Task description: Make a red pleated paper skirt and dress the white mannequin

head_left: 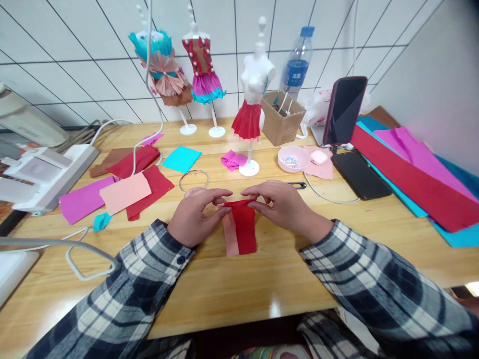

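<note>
A small red piece of crepe paper (245, 232) with a pale pink strip (231, 234) along its left side hangs between my hands, its lower end at the tabletop. My left hand (200, 214) pinches the top left corner between thumb and fingers. At the top right corner, my right hand (279, 204) grips the same red edge, which looks folded over. Beyond my hands stands a white mini mannequin (256, 75) in a red pleated skirt (247, 120). A thin metal ring (193, 180) lies just past my left hand.
Two dressed mannequins (202, 65) stand by the tiled wall. Paper scraps (125, 192) lie left, long crepe sheets (415, 174) right. A pink bowl of beads (294, 158), a cardboard box (283, 119), a water bottle (298, 65), a propped phone (345, 110) and a black phone (361, 174) stand or lie around.
</note>
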{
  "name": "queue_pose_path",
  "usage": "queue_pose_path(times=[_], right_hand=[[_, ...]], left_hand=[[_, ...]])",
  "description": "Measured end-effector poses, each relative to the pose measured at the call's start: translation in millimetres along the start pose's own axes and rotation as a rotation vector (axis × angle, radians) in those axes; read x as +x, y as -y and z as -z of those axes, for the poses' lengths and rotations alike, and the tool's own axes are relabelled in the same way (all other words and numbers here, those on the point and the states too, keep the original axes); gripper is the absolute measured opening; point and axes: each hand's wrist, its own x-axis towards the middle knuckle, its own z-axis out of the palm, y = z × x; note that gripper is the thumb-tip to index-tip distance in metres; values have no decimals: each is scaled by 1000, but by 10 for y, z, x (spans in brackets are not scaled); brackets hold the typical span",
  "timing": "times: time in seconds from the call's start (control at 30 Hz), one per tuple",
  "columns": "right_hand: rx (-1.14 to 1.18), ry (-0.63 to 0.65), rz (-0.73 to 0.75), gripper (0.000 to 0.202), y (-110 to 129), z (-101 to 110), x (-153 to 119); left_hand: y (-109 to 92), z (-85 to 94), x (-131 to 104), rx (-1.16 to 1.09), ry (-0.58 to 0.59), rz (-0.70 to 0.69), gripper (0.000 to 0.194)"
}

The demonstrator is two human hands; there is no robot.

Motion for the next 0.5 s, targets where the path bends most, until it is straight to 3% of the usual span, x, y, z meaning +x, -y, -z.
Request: queue_pose_path(times=[0.1, 0.2, 0.3, 0.4, 0.5], right_hand=[[-25, 10, -6, 21, -7, 6, 1], [28, 17, -88, 21, 4, 16, 13], [312, 86, -286, 22, 19, 20, 41], [610, 184, -438, 25, 32, 10, 66], [473, 121, -424, 22, 46, -7, 62]], left_hand=[[45, -27, 5, 1, 58, -23, 27], [67, -47, 14, -129, 114, 71, 27], [58, -37, 29, -422, 189, 231, 34], [43, -18, 37, -681, 266, 291, 52], [33, -20, 31, -529, 240, 285, 40]])
